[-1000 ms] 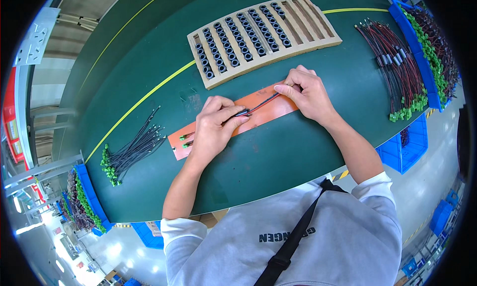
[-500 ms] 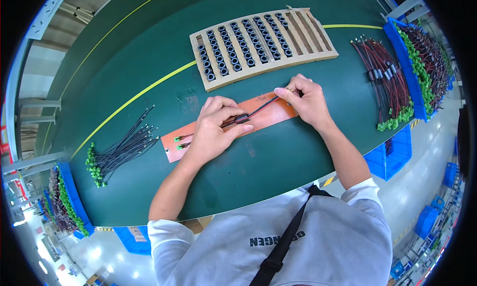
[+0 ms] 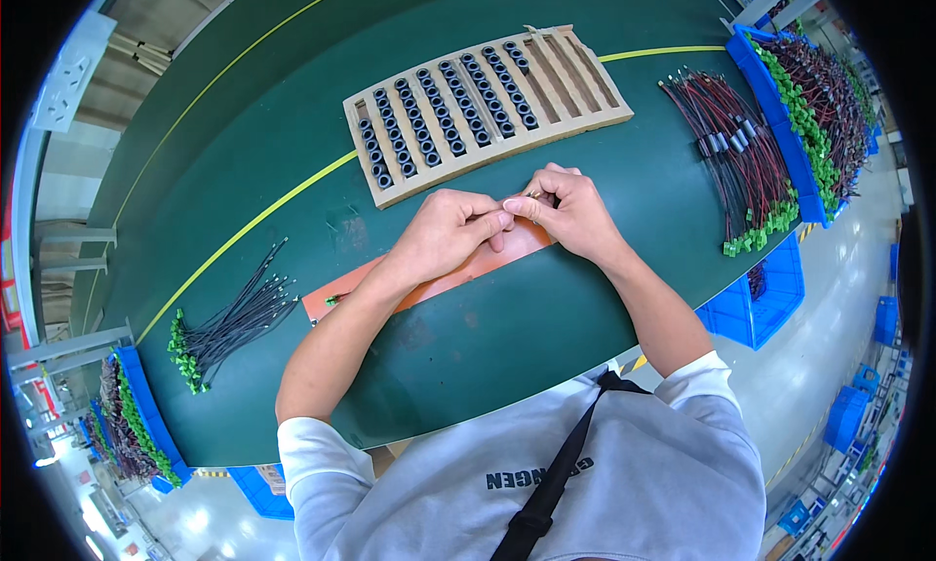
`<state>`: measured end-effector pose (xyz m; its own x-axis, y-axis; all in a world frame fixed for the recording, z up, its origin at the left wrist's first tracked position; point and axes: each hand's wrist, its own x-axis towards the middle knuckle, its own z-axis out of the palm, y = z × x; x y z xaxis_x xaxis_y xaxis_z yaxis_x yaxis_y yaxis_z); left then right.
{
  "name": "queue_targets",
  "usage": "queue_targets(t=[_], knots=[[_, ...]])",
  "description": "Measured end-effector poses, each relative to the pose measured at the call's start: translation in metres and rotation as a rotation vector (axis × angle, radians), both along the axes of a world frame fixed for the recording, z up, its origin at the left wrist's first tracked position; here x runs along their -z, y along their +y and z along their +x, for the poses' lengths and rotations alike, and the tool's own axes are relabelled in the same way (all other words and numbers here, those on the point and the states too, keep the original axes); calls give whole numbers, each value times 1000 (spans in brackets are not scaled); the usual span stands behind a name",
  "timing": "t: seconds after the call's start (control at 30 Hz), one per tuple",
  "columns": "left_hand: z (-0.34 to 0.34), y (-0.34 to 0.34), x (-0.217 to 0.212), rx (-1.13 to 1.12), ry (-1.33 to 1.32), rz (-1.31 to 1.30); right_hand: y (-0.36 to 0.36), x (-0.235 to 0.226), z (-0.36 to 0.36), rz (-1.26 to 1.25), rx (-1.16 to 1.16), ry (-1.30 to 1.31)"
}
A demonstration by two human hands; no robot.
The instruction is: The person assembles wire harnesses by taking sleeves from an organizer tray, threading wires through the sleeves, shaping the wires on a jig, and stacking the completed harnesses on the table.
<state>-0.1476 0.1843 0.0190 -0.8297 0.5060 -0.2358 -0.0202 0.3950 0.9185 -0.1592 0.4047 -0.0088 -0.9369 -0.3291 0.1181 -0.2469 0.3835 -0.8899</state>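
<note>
Right hand (image 3: 568,210): fingers pinched on apparent thin metal-tipped cable ends (image 3: 533,196), above a flat orange strip (image 3: 458,275) on the dark green table (image 3: 546,327). Left hand (image 3: 444,232): fingers bunched against the right's; grip hidden, cannot tell. Seemingly done: red-and-black cables (image 3: 729,142) with grey cylinders, at right. Seemingly left: black green-ended cables (image 3: 239,325); black cylinders (image 3: 458,148) in a beige slotted tray (image 3: 507,150). Cable lengths: concealed behind hands

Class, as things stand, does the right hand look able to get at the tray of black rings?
Probably yes: only green tabletop shows between the right hand and the tray, though that hand looks busy close by the left hand.
</note>
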Motion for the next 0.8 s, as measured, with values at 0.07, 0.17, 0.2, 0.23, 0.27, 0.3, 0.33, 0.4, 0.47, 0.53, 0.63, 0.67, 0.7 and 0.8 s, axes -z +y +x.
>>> queue_targets(t=[0.07,0.17,0.2,0.23,0.27,0.3,0.33,0.4,0.47,0.53,0.63,0.67,0.7,0.8], knots=[[-2,0,1,-2,-6,24,-1,0,2,11,8,21],[-5,5,-4,11,-10,-33,0,4,2,36,19,77],[-7,5,-7,13,-8,-54,-2,5,3,43,22,113],[-8,6,-10,15,-6,-76,-3,6,4,36,26,102],[-11,6,-11,19,-17,-85,-4,7,4,40,29,132],[-16,6,-11,33,-43,-112,-4,7,4,44,31,161],[-19,6,-10,47,-70,-140,-4,9,4,33,36,147],[-23,9,-11,43,-97,-107,-2,13,5,36,26,201],[-27,15,-17,57,-241,-161,3,16,5,10,28,194],[-25,14,-15,21,-273,-131,2,14,5,-29,24,185],[-26,14,-21,-7,-272,-176,-2,6,-1,-25,-33,211],[-24,14,-25,8,-241,-249,-5,7,3,-39,-43,202],[-20,14,-21,-70,-197,-177,-8,5,2,4,-18,181],[-13,2,2,-59,-26,-92,-13,14,-2,41,9,156]])
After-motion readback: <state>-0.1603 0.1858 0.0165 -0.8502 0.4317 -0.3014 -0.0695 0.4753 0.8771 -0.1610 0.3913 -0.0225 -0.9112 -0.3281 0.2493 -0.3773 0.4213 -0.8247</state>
